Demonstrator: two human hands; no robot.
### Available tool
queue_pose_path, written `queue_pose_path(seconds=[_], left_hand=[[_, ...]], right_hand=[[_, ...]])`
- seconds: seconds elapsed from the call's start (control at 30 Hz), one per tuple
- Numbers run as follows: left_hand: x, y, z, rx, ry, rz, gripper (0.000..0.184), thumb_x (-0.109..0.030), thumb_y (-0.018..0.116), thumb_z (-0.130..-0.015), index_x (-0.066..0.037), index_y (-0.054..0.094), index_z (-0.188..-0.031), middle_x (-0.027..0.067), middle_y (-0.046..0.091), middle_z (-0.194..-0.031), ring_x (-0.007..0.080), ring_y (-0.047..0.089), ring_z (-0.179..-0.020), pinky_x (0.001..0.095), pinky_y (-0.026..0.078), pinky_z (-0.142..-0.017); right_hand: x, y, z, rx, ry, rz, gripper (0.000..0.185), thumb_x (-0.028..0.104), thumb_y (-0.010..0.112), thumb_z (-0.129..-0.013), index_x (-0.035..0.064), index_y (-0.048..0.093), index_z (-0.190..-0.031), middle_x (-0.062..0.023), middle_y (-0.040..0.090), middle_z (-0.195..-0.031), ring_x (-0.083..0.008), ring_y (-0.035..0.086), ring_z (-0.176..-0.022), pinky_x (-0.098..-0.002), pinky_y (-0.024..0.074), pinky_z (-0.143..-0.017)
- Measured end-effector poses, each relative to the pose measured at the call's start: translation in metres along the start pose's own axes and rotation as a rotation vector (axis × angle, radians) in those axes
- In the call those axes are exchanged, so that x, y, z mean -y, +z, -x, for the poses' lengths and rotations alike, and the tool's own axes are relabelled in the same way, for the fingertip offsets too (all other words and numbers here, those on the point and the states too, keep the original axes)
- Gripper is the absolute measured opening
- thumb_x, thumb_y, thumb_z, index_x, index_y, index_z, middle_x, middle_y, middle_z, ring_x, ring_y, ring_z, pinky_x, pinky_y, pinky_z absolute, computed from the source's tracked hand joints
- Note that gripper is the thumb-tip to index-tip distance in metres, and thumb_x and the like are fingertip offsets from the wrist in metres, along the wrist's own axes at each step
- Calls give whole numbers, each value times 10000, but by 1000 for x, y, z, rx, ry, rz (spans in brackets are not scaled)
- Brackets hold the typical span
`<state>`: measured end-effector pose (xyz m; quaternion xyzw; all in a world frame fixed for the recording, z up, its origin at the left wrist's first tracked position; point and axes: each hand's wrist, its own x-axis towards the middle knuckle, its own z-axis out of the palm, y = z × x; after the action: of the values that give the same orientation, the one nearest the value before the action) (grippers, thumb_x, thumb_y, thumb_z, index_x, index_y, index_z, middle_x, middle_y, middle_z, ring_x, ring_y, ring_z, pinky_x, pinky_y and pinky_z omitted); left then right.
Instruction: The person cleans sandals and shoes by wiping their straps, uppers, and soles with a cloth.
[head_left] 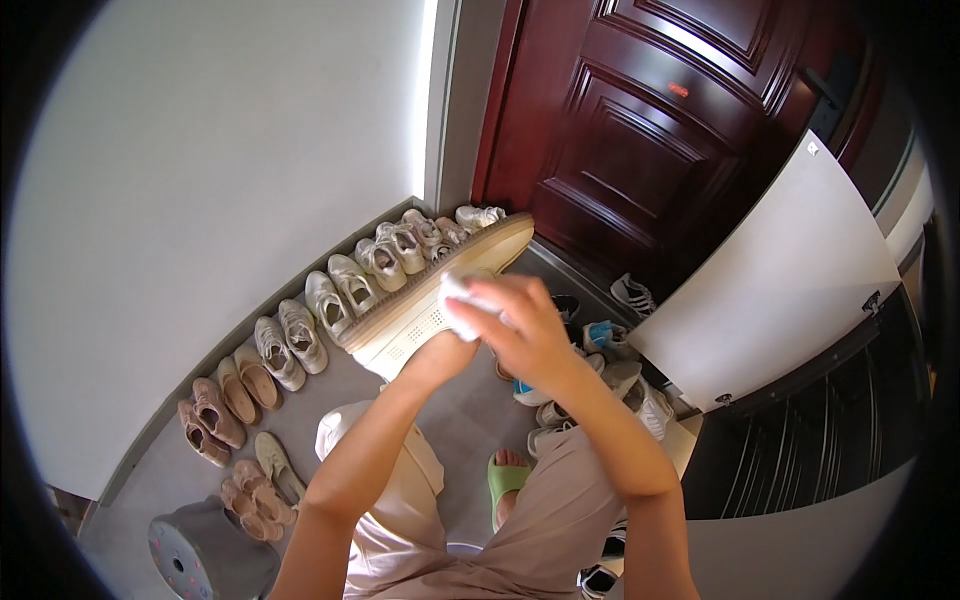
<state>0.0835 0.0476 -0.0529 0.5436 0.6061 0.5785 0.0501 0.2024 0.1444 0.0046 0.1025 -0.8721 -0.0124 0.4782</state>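
Note:
A cream-white shoe (405,330) with small perforations in its side and a tan sole is held up in front of me, its sole edge facing the wall. My left hand (447,358) supports the shoe from below; its fingers are hidden behind or inside it. Pinched in my right hand (530,335) is a white wipe or tissue (459,308), pressed against the shoe's side near the middle. The right fingers are curled around the wipe and slightly blurred.
Several pairs of shoes (303,335) line the wall at left. More shoes (620,378) lie at right beside an open shoe cabinet (790,280). A dark red door (650,130) stands ahead. A grey bin-like container (215,545) sits lower left. My foot wears a green slipper (497,478).

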Motion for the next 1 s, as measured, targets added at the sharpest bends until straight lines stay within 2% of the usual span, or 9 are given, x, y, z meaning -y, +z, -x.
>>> queue_pose_path(seconds=[0.1,0.33,0.47,0.57,0.67,0.73,0.8,0.9,1.0], left_hand=[[-7,-3,0,-49,46,-58,369,-72,638,-887,-47,618,-1254,178,649,-1188,330,633,-1089,425,500,-933],[7,6,2,-116,127,-203,369,-74,637,-883,-65,626,-1252,176,658,-1152,329,642,-1081,428,505,-923],[0,2,-2,-141,204,-421,348,-73,629,-889,-72,634,-1237,177,659,-1149,325,649,-1052,417,516,-894],[0,4,-1,-132,203,-415,345,-76,630,-891,-71,634,-1236,174,660,-1143,321,651,-1049,415,517,-888],[10,7,4,-93,185,-345,342,-79,630,-893,-70,635,-1234,172,662,-1137,318,653,-1047,413,518,-882],[15,6,6,-57,159,-308,339,-81,631,-894,-69,635,-1234,171,663,-1133,316,654,-1045,411,519,-878],[15,4,5,-19,107,-259,337,-84,631,-896,-69,636,-1233,170,663,-1129,313,656,-1043,410,520,-874],[-24,-10,-3,62,-215,135,314,-102,636,-922,-46,633,-1230,108,674,-1131,223,644,-1030,371,518,-877],[-23,-9,0,68,-320,277,298,-83,645,-918,-18,642,-1208,94,672,-1134,184,623,-1044,338,518,-867]], right_hand=[[-22,-2,1,-118,181,32,412,24,657,-810,114,711,-1209,-74,619,-1201,-277,581,-992,-366,502,-843],[16,-1,-5,87,-116,-45,379,89,719,-789,143,743,-1163,-40,614,-1191,-238,569,-1016,-343,488,-859],[-12,3,3,-85,64,87,423,76,692,-791,160,715,-1205,-33,621,-1244,-225,592,-993,-341,477,-819],[0,6,6,2,98,56,422,87,697,-793,152,714,-1210,-30,616,-1243,-224,586,-1020,-343,470,-842],[21,3,-6,29,-105,-7,381,100,728,-786,152,752,-1163,-17,611,-1201,-210,562,-1020,-322,468,-861],[18,3,-3,55,-151,27,378,96,732,-788,155,753,-1161,-17,609,-1205,-209,562,-1019,-318,467,-862],[-1,4,2,-18,49,87,390,108,674,-813,135,727,-1198,-40,615,-1242,-225,587,-1031,-346,469,-865],[-20,2,0,-118,152,79,426,62,669,-801,130,723,-1219,-50,614,-1196,-244,582,-1023,-345,476,-872],[2,6,-2,-22,46,6,427,49,672,-790,140,733,-1203,-52,607,-1227,-250,572,-1031,-346,484,-879]])
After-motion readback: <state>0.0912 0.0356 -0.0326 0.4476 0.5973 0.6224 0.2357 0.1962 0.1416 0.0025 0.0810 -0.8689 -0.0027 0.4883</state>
